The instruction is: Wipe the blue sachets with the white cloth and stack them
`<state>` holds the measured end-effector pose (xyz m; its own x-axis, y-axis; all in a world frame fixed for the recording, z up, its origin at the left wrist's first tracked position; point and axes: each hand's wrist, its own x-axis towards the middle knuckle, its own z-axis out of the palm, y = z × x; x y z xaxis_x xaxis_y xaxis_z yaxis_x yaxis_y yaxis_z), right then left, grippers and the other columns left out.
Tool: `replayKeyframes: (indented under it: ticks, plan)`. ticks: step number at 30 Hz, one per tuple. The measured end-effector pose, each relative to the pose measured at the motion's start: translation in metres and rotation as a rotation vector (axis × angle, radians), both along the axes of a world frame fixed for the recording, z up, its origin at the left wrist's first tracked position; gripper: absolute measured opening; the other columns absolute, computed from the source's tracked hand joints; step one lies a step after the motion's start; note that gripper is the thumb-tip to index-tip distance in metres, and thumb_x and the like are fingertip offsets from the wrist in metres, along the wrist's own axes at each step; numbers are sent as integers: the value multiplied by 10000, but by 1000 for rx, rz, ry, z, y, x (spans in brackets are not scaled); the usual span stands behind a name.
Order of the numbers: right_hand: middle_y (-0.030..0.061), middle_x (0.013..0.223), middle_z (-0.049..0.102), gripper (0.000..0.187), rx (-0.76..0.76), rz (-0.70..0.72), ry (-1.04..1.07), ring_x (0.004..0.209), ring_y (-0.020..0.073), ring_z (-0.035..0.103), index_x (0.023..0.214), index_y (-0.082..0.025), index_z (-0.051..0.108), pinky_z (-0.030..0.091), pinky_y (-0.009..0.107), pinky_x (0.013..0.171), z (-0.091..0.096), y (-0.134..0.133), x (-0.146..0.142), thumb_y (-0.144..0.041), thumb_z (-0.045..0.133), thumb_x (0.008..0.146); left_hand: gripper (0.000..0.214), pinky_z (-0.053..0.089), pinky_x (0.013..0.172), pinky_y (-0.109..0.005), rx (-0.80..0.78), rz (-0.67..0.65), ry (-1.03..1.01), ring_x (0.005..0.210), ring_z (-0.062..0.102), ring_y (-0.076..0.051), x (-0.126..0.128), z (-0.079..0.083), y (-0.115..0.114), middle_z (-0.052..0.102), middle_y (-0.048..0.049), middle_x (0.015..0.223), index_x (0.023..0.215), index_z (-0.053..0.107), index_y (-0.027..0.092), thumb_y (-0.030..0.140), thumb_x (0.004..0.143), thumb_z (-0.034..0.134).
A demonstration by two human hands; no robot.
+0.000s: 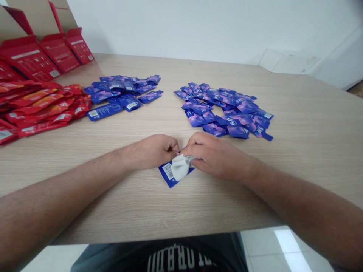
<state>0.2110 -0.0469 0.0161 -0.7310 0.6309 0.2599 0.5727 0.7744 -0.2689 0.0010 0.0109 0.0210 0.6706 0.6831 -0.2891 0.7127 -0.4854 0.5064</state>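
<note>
On the table [93, 189]: left hand [150, 152] and right hand [217, 156] together, clamped on blue sachet [168, 173].
White wipe [180, 167] protrudes from sachet; red cartons [53, 53] stand open beyond red sachets [42, 107].

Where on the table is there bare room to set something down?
Bare wood runs right of the right blue pile, in the gap between it and the left blue pile, and below the red sachets. It's crowded at back left, by the red boxes, and where the left hand and right hand meet over a blue sachet.
</note>
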Motion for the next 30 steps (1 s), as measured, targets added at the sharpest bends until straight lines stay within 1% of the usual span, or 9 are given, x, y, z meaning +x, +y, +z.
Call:
replayKeyframes:
  ticks: [2,7,13,18,21,22,24,28,30]
  plan:
    - [78,1051,613,235,14,-30,46,1006,206,556,1138,-193,697,461,344,923,-2,-1,-4,-193,582,933,200,370,558,-216,5,-2,-5,647,592,-121,0,0,0,667,41,693,835,683,208,296,836,503]
    - [49,1019,620,203,31,95,-22,957,200,557,1045,-241,718,465,338,872,-2,-9,-13,-262,526,980,168,382,582,-209,-2,-20,-19,670,592,-117,0,3,0,660,43,694,815,672,197,252,817,513]
    - [82,1058,621,229,24,-20,52,1014,204,558,1123,-176,701,462,338,929,0,-2,-7,-179,589,924,229,363,545,-214,10,-3,7,646,584,-121,-1,0,1,651,41,681,825,672,208,349,867,496]
    - [51,1052,649,224,-19,220,-45,992,188,582,1095,-235,716,463,333,921,0,0,-1,-190,549,952,193,394,584,-208,-36,-35,-16,662,587,-111,-2,1,1,657,48,706,850,671,213,296,857,497]
    - [75,1070,642,260,-61,90,-20,1025,196,582,1103,-189,706,465,339,950,1,13,14,-107,612,874,204,378,549,-212,-40,-19,7,632,575,-113,-2,0,1,644,50,688,863,664,224,341,861,497]
    - [79,1062,642,273,-54,22,4,1032,202,578,1107,-176,701,464,348,956,1,17,18,-90,613,863,206,374,543,-213,-37,-14,10,628,573,-113,-2,0,1,643,51,686,862,662,226,349,861,496]
    - [86,1067,635,266,-49,-20,19,1048,209,569,1114,-166,699,455,363,976,1,21,22,-96,611,872,193,372,548,-214,-34,-8,10,628,572,-111,-2,-1,1,646,54,689,855,661,229,327,851,495]
    - [77,1070,629,256,-97,143,-51,1047,199,572,1106,-190,704,457,348,973,2,19,21,-111,608,883,185,364,552,-217,-35,-15,5,630,565,-110,-3,-2,2,642,53,685,848,659,227,319,846,498]
    - [72,1062,633,258,-120,136,-59,1020,194,581,1093,-191,704,468,344,948,3,19,23,-100,615,869,202,362,550,-218,-38,-27,-2,633,562,-113,-3,-1,1,635,49,686,855,652,223,350,860,494]
